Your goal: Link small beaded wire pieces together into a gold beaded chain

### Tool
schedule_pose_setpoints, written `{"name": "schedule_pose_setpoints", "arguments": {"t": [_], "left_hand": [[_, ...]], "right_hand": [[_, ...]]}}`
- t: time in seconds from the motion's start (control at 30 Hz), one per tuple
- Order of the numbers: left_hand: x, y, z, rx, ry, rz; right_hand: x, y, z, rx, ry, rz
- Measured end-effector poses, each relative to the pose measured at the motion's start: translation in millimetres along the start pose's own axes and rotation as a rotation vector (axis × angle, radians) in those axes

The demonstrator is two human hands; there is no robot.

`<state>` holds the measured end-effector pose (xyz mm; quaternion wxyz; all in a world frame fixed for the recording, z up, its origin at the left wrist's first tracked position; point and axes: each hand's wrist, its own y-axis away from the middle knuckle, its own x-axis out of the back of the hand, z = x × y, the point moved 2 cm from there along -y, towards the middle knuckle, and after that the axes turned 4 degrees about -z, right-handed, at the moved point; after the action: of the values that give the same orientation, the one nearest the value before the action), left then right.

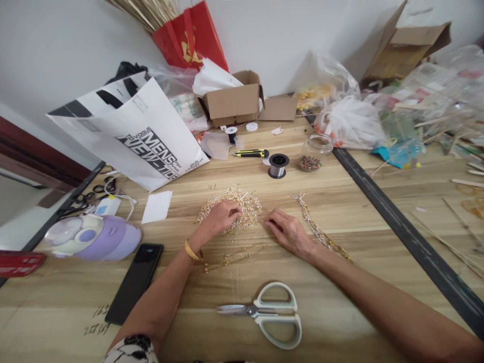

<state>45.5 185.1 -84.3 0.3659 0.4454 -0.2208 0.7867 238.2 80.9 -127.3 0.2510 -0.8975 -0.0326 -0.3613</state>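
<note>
Head view: at frame centre the left hand point(221, 216) is closed on the gold bead cluster point(242, 204), the right hand point(287, 232) lies flat beside it, and wires could be snagged if tugged.

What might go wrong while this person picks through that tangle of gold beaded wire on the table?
The left hand rests on the heap of gold beaded wire, so thin wire ends may prick the fingers or snag. The right hand lies beside a finished beaded strand; a sweep of the forearm might drag it. The scissors lie close between both forearms and might get knocked.
</note>
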Motion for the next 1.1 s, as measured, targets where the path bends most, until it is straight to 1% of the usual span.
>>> {"name": "schedule_pose_setpoints", "arguments": {"t": [0.27, 0.43, 0.73, 1.1], "left_hand": [[-0.4, -1.1, -4.3, 0.041, 0.102, 0.011], [-1.5, -0.9, -5.8, 0.032, 0.131, 0.023], [-1.7, -0.1, -1.6, 0.027, 0.149, 0.022], [-2.2, -0.9, 0.4, 0.041, 0.101, 0.022]], "right_hand": [[0.0, 0.0, 0.1, 0.0, 0.008, -0.006], [0.0, 0.2, 0.4, 0.002, 0.011, -0.009], [1.3, -0.4, -1.5, -0.009, 0.011, -0.003], [1.6, -1.2, -1.7, -0.014, 0.001, -0.01]]}}
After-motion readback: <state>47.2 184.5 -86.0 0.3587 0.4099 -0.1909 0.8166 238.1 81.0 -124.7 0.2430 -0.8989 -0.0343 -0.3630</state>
